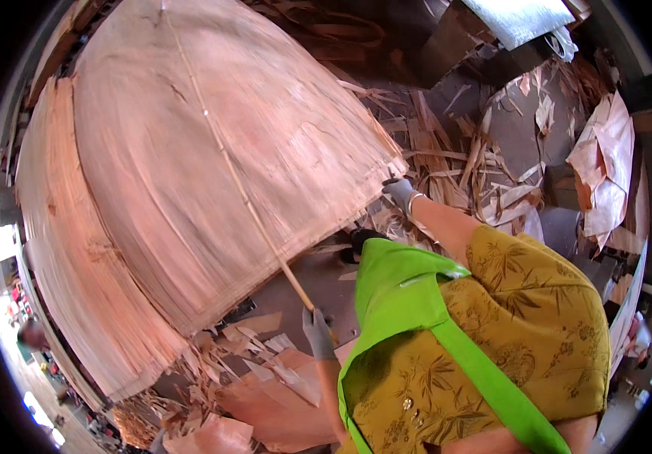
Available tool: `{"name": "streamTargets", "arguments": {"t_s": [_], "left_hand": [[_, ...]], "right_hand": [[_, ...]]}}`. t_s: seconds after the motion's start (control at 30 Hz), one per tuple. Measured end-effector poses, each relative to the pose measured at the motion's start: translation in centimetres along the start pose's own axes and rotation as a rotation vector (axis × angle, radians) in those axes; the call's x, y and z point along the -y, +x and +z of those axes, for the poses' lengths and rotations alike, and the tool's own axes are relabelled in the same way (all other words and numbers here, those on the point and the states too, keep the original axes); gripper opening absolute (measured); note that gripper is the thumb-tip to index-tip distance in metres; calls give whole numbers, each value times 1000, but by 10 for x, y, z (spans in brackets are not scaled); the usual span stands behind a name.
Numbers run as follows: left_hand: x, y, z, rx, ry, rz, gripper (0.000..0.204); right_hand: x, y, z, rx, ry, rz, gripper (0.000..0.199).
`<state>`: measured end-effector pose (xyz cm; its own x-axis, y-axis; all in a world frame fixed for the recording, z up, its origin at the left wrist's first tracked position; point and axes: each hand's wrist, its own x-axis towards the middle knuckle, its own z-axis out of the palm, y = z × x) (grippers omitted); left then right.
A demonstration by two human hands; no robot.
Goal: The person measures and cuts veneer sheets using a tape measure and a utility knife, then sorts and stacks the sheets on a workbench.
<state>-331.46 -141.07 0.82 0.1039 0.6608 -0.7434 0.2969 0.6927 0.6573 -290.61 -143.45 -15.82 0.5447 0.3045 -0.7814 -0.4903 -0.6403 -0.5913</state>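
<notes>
A large stack of pinkish wood veneer sheets [280,136] spreads before me, its near edge slanting up to a corner on the right. My left hand [317,333], in a grey glove, is closed around the lower end of a long thin bamboo stick [246,198]. The stick lies across the top sheet toward the far edge. At the stack's right corner is my right hand [399,191], gloved in grey, with its fingers closed on the sheet's edge; the fingertips are partly hidden.
A second veneer stack [106,265] stands along the left. Torn veneer scraps [447,159] litter the floor at right, and more broken pieces [280,393] lie near my left arm. Crumpled veneer [606,166] leans at far right. A silvery sheet [519,19] tops a box at the back.
</notes>
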Motion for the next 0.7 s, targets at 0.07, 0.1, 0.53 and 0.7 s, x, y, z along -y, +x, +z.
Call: {"name": "streamTargets", "arguments": {"t_s": [0.07,0.1,0.53,0.7], "left_hand": [[0,3,-10,-45,59,-35,24],[1,4,-13,-42,77,-49,25],[10,42,-35,-15,181,-216,32],[14,52,-52,-3,192,-249,31]], "right_hand": [[13,21,3,-150,173,153,22],[5,44,-3,-235,153,86,23],[25,128,-11,-558,-356,-174,38],[58,94,-20,-470,-550,-216,29]]}}
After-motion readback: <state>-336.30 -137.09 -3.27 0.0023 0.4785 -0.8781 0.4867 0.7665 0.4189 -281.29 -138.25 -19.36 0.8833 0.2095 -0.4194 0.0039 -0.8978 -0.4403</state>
